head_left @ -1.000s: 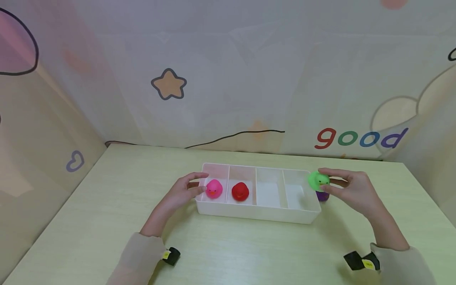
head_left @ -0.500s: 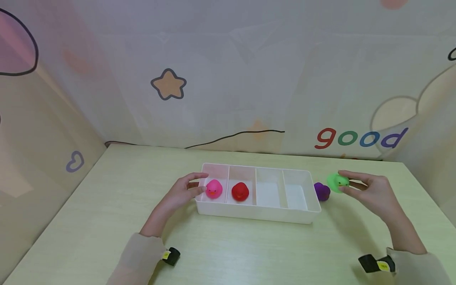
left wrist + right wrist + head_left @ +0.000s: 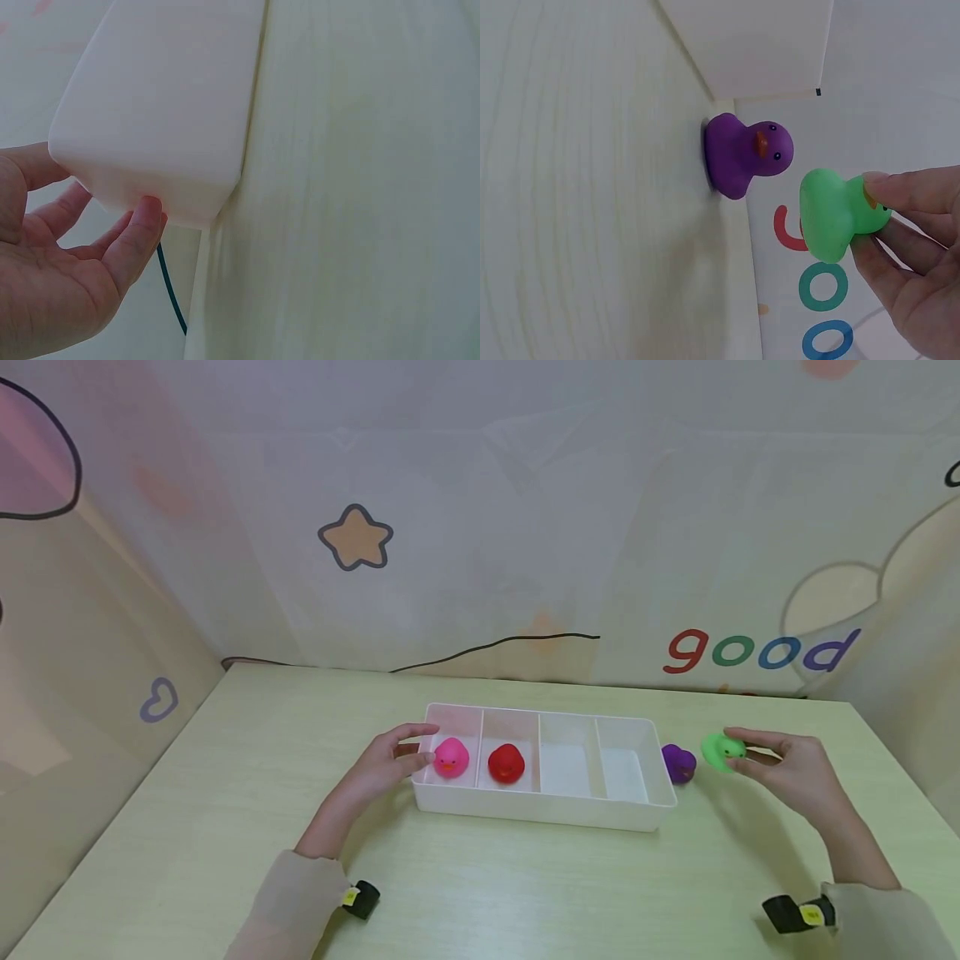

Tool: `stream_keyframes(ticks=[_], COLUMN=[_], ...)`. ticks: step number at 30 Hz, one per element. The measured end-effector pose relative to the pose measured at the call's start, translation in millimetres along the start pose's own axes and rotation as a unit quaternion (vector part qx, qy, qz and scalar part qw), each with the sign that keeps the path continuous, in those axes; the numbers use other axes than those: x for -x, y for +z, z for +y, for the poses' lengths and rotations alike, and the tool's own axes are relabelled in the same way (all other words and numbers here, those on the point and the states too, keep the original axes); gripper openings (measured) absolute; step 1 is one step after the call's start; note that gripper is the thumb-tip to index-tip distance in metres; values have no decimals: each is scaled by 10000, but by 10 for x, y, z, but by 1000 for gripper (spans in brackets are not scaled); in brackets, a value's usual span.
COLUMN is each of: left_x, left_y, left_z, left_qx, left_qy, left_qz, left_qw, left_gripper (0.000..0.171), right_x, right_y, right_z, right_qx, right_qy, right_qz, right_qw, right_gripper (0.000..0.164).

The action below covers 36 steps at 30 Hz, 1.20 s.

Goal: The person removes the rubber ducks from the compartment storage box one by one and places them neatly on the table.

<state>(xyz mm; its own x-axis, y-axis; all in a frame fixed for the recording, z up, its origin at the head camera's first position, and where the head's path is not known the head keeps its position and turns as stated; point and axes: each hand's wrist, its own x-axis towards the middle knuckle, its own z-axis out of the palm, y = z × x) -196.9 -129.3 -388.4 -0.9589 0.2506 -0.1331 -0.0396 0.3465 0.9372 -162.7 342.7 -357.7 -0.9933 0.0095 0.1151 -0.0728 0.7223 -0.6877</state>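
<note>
A white divided box [image 3: 547, 806] lies across the table. At its left end, my left hand [image 3: 382, 764] holds the end wall; in the left wrist view the fingers [image 3: 135, 236] touch it from outside. In the leftmost compartment is a pink rubber duck [image 3: 451, 758], with a red rubber duck [image 3: 506, 764] in the one beside it. To the right of the box, my right hand [image 3: 787, 772] pinches a green rubber duck [image 3: 832, 214] by its head, above the table. Close to the box's right end sits a purple rubber duck [image 3: 739, 154] on the table.
The two right compartments [image 3: 622, 768] of the box show bare floors. A pale wooden table [image 3: 525, 893] extends around the box. Behind it stands a printed cloth backdrop [image 3: 480, 568] with a star and coloured letters. Each wrist wears a black camera strap.
My right hand has moved right with the green duck, away from the box's right end, and slightly lower. The purple duck is now fully in sight. My left hand has stayed put.
</note>
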Motion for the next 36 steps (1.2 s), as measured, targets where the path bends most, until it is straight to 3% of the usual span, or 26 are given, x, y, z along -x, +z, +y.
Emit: stream_keyframes(ticks=[13, 26, 36], left_x=[-6, 9, -9], left_y=[-7, -2, -2], left_z=[-12, 10, -12], left_qx=[-14, -40, -29], left_qy=[-19, -16, -13], left_qz=[11, -18, -16], left_qw=[10000, 10000, 10000], left_gripper=[41, 41, 41], right_x=[-66, -116, -120], right_y=[58, 101, 109], right_z=[180, 260, 292], right_qx=[155, 637, 659], right_qy=[-4, -91, -104], right_qz=[-146, -407, -568], right_qw=[9998, 9971, 9962], right_gripper=[43, 40, 39])
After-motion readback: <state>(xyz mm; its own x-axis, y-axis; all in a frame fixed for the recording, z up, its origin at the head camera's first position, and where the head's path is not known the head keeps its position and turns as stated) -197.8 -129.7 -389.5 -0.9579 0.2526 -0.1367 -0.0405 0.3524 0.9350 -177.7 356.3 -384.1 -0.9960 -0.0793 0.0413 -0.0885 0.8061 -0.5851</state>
